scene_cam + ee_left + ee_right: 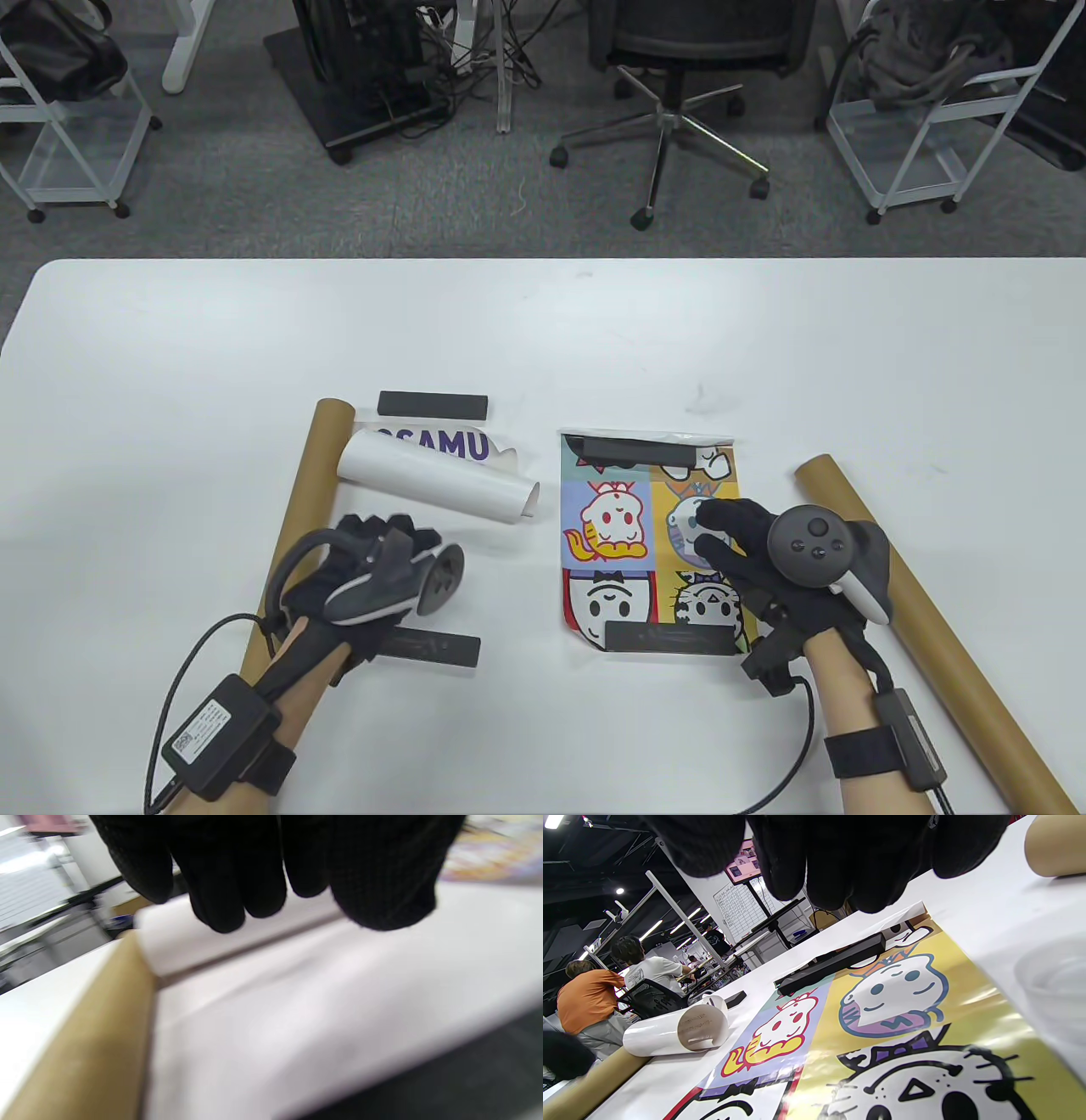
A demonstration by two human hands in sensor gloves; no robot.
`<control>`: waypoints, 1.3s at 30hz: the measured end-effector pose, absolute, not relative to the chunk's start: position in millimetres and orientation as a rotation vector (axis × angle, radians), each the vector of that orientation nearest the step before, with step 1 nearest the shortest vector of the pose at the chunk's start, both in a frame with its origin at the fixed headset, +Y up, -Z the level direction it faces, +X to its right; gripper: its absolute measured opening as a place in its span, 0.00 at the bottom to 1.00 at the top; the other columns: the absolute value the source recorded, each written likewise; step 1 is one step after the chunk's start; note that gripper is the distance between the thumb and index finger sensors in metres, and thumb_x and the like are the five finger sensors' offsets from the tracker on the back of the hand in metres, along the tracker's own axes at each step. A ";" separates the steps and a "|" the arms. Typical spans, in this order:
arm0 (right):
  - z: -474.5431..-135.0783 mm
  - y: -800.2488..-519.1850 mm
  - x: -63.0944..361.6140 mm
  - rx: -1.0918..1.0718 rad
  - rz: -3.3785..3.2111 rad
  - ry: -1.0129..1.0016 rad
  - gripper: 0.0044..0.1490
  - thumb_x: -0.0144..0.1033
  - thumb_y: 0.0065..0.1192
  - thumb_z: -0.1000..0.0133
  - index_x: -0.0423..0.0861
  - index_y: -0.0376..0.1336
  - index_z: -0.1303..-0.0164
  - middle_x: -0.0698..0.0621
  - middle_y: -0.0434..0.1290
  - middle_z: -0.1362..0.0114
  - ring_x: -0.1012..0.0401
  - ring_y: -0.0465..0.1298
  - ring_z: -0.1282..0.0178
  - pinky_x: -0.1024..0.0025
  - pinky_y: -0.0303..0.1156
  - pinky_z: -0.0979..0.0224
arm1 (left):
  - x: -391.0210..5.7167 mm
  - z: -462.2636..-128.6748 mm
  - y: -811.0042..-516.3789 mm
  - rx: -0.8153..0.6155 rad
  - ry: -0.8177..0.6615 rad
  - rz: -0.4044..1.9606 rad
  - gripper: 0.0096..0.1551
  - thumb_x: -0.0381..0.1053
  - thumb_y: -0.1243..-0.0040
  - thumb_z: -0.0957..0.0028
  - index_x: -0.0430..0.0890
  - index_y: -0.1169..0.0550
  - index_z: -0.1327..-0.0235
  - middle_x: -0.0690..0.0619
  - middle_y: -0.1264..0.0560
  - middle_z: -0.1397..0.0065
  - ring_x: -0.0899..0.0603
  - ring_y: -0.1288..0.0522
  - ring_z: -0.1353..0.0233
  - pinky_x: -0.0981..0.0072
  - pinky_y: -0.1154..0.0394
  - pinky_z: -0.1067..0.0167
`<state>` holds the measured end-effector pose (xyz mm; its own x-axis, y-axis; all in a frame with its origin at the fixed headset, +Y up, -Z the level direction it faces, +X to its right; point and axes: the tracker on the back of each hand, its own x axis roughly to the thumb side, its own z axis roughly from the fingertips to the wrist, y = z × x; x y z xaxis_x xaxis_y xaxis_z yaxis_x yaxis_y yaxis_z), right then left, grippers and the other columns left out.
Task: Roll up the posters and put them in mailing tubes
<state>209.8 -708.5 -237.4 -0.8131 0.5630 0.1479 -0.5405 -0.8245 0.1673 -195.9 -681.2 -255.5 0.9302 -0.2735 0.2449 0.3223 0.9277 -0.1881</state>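
- Right hand (764, 552) rests flat, fingers loose, on the cartoon poster (628, 535) mid-frame, weighted by black bars (670, 637) so it stays flat.
- Left hand (373, 569), fingers relaxed and holding nothing, hovers near the half-rolled poster (433, 480) beside the left tube (297, 509).

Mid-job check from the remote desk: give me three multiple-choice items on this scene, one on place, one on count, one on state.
1. The right hand rests on:
A. the colourful poster
B. a tube
C. bare table

2. Cardboard tubes on the table:
A. one
B. two
C. four

3. The white poster is:
A. flat
B. partly rolled
C. inside a tube

Answers:
1 A, its fingers lie on the cartoon print.
2 B, the left tube and the right tube.
3 B, a curled roll with its printed end still out.
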 end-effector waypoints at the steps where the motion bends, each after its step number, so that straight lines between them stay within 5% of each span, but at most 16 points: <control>1: -237.3 -708.4 209.9 0.256 2.532 0.155 0.36 0.47 0.55 0.40 0.39 0.59 0.25 0.34 0.66 0.21 0.34 0.68 0.25 0.25 0.59 0.27 | -201.6 -262.6 -677.4 -0.228 -0.182 -0.264 0.47 0.63 0.33 0.51 0.58 0.37 0.17 0.52 0.34 0.13 0.39 0.29 0.17 0.40 0.35 0.17; 6: -237.6 -709.6 210.4 0.252 2.518 0.159 0.37 0.47 0.55 0.40 0.39 0.59 0.25 0.34 0.66 0.21 0.34 0.68 0.25 0.25 0.59 0.27 | -202.4 -289.7 -674.8 -0.117 -0.177 -0.307 0.54 0.63 0.31 0.54 0.59 0.43 0.14 0.54 0.43 0.07 0.39 0.39 0.10 0.41 0.40 0.15; 14: -237.4 -709.4 211.8 0.247 2.518 0.157 0.37 0.47 0.55 0.40 0.39 0.59 0.25 0.34 0.66 0.21 0.34 0.68 0.25 0.25 0.59 0.27 | -172.2 -319.4 -705.5 -0.251 -0.192 -0.500 0.62 0.65 0.28 0.59 0.64 0.50 0.15 0.57 0.47 0.06 0.40 0.43 0.07 0.39 0.41 0.15; 23: -237.5 -710.5 215.6 0.223 2.511 0.159 0.37 0.47 0.55 0.40 0.39 0.60 0.25 0.34 0.66 0.21 0.34 0.68 0.25 0.25 0.59 0.27 | -164.1 -326.8 -731.6 -0.218 -0.199 -0.645 0.52 0.63 0.27 0.60 0.65 0.37 0.19 0.62 0.28 0.19 0.47 0.25 0.19 0.42 0.34 0.16; 29: -237.5 -710.5 215.0 0.224 2.515 0.162 0.37 0.47 0.55 0.40 0.39 0.60 0.25 0.34 0.66 0.21 0.34 0.68 0.25 0.25 0.59 0.27 | -169.9 -325.0 -730.3 -0.207 -0.200 -0.560 0.36 0.62 0.29 0.56 0.65 0.27 0.31 0.60 0.27 0.18 0.46 0.26 0.18 0.42 0.33 0.17; 39: -235.8 -708.1 206.4 0.263 2.581 0.141 0.37 0.47 0.55 0.41 0.39 0.59 0.25 0.34 0.66 0.21 0.34 0.68 0.25 0.25 0.59 0.27 | -171.4 -299.6 -692.8 -0.076 -0.220 -0.408 0.34 0.61 0.33 0.52 0.64 0.28 0.30 0.58 0.19 0.26 0.46 0.16 0.27 0.42 0.30 0.20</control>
